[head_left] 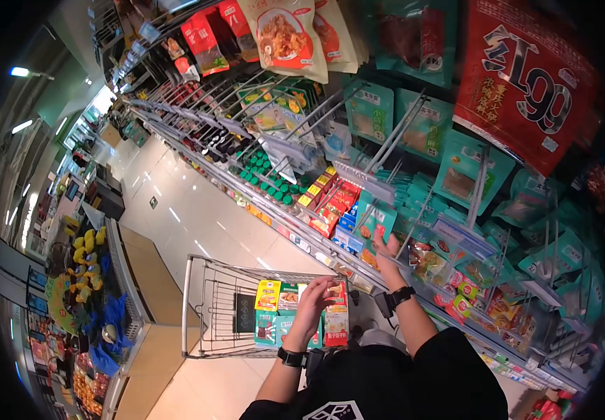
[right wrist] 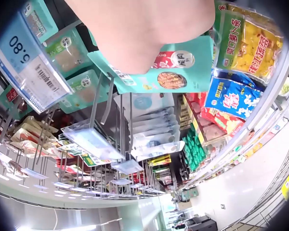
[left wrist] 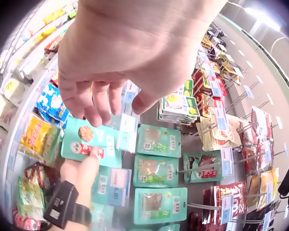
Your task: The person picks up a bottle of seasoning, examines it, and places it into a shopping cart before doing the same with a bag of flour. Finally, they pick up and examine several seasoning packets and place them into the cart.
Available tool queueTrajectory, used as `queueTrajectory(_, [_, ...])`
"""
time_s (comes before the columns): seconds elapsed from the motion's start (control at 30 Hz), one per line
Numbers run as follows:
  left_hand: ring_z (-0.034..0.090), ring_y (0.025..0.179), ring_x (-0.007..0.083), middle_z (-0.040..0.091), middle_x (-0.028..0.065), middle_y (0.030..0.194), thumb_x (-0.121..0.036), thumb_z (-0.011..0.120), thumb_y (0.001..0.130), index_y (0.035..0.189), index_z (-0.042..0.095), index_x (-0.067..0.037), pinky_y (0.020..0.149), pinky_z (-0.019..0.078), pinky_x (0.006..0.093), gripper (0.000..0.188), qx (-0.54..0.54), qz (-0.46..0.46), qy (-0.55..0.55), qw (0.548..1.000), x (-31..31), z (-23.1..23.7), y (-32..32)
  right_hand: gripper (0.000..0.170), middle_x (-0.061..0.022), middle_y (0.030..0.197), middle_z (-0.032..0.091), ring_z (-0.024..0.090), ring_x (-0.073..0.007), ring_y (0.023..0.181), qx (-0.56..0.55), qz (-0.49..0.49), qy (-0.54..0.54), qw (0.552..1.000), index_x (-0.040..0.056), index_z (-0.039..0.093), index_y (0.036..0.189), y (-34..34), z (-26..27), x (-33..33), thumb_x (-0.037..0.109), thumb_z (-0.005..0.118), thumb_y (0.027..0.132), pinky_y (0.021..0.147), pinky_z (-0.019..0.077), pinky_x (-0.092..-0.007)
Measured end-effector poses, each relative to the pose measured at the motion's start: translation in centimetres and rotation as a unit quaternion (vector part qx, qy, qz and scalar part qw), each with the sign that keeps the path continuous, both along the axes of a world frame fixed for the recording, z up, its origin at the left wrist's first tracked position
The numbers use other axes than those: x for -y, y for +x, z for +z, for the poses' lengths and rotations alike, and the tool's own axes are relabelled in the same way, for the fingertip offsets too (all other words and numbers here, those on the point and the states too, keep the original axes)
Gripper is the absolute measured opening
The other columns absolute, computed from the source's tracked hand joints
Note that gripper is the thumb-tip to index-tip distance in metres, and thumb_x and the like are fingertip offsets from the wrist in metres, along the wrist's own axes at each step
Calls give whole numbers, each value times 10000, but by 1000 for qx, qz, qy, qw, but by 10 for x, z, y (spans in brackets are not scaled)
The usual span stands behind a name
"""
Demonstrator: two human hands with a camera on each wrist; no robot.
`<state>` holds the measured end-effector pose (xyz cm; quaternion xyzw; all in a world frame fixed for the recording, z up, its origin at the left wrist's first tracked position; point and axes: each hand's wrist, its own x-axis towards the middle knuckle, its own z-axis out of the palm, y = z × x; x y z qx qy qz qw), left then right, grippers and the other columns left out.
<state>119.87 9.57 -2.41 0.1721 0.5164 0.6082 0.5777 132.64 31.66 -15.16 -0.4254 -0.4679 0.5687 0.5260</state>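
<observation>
My right hand (head_left: 386, 250) grips a teal food packet (left wrist: 91, 139) at the front of a shelf rack. In the left wrist view its fingers lie over the packet's lower edge. The right wrist view has the same teal packet (right wrist: 202, 79), with a food picture and red label, beside hanging rods; part of it is hidden behind the hand. My left hand (head_left: 311, 308) hovers above the shopping cart (head_left: 189, 308), its fingers loosely bent and holding nothing. Inside the cart lie several packets, among them a yellow packet (head_left: 267, 294) and a teal packet (head_left: 266, 327).
Metal rods with price tags (left wrist: 118, 187) stick out from the rack, hung with more teal packets (left wrist: 160, 202). A large red packet (head_left: 519, 84) hangs high on the right. Blue packets (right wrist: 233, 98) stand beside the rods. Across the aisle floor (head_left: 176, 189) stands a display (head_left: 152, 280) with yellow plush toys.
</observation>
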Motion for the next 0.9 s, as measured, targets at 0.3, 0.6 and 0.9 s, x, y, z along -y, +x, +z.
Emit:
queueTrajectory(0.3, [643, 928, 143, 682, 36, 1107, -359, 558, 1012, 1201, 598, -111, 820, 498, 304, 315, 51, 186, -8, 981, 76, -24, -41, 526, -185, 1350, 566, 577, -253, 1202, 196, -116, 131, 965, -29, 494, 1371, 10, -27, 46, 117, 676, 899, 991, 472, -373])
queueTrajectory(0.6, [608, 853, 122, 689, -14, 1036, -374, 627, 952, 1148, 618, -145, 792, 459, 314, 300, -1, 367, -196, 909, 224, -110, -77, 388, -78, 1193, 653, 640, -165, 946, 183, 225, -212, 933, 62, 592, 1265, 43, -81, 123, 201, 650, 908, 729, 503, -288])
queueTrajectory(0.9, [630, 885, 129, 689, 20, 1062, -345, 630, 968, 1151, 614, -120, 785, 474, 301, 290, -87, 357, -280, 887, 268, -137, -92, 315, -60, 965, 700, 658, -143, 689, 204, 291, -283, 891, 35, 624, 1182, 21, -126, 164, 166, 622, 896, 564, 470, -258])
